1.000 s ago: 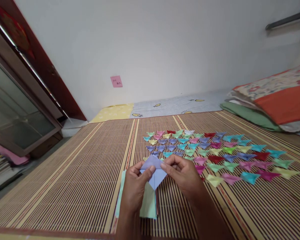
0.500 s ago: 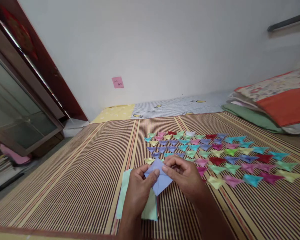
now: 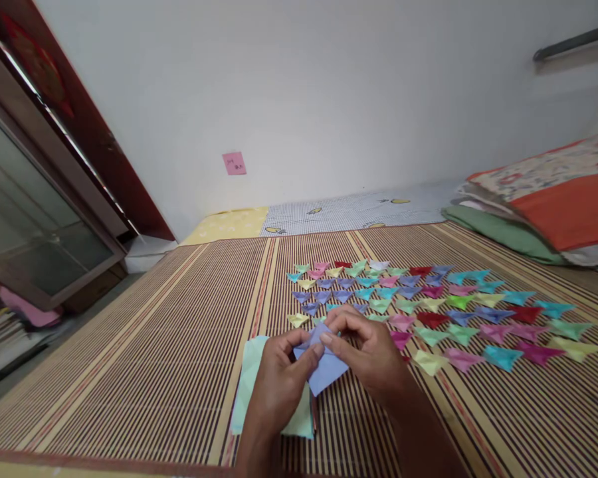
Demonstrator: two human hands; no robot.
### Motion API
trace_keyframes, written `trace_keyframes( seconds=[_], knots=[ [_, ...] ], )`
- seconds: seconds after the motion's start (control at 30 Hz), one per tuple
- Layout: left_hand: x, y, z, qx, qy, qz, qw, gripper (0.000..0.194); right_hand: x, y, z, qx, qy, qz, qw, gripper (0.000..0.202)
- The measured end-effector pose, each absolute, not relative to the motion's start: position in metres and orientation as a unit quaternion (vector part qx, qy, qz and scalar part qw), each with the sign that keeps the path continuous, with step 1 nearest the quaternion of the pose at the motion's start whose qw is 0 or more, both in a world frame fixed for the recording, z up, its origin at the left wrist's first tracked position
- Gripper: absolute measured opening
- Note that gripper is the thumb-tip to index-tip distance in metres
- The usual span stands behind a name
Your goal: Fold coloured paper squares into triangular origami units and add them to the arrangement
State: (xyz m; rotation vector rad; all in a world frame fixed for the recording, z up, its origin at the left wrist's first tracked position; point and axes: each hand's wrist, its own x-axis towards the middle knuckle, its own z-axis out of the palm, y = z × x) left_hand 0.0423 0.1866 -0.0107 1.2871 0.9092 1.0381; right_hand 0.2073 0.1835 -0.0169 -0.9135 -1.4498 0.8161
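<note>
A square of pale blue-violet paper (image 3: pixel 327 373) with crease lines is held up between my two hands. My left hand (image 3: pixel 285 368) pinches its left side, thumb on the near face. On the upper right edge, my right hand (image 3: pixel 371 348) grips the paper between thumb and curled fingers. Below my left wrist lies a stack of pale green paper sheets (image 3: pixel 249 378), partly hidden by the forearm. Beyond and right of my hands, several rows of small folded paper shapes (image 3: pixel 461 302) in many colours spread over the mat.
The striped bamboo mat (image 3: pixel 189 345) covers the bed. At the right lie folded bedding and an orange pillow (image 3: pixel 568 206). A pink note (image 3: pixel 234 163) is stuck to the white wall. Glass-fronted furniture (image 3: pixel 40 219) stands at the left, with stacked papers (image 3: pixel 4 335) beneath it.
The blue-violet paper has tilted and shifted slightly right and down, its upper part bending between the fingers. Both hands keep their grip and have moved only a little.
</note>
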Motion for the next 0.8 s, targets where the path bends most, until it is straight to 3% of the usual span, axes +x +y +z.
trace_keyframes(
  seconds=[0.27,0.6,0.8],
  knots=[
    [0.0435,0.1874,-0.0150,0.565,0.412,0.450,0.555,0.032,0.2015,0.1836,-0.0186,-0.400,-0.586,0.339,0.618,0.028],
    [0.0408,0.1863,-0.0141,0.544,0.397,0.475,0.567,0.030,0.2070,0.1829,-0.0161,-0.424,-0.619,0.350,0.561,0.026],
    [0.0444,0.1864,-0.0108,0.518,0.404,0.505,0.560,0.029,0.2056,0.1834,-0.0212,-0.418,-0.576,0.418,0.565,0.028]
  ],
)
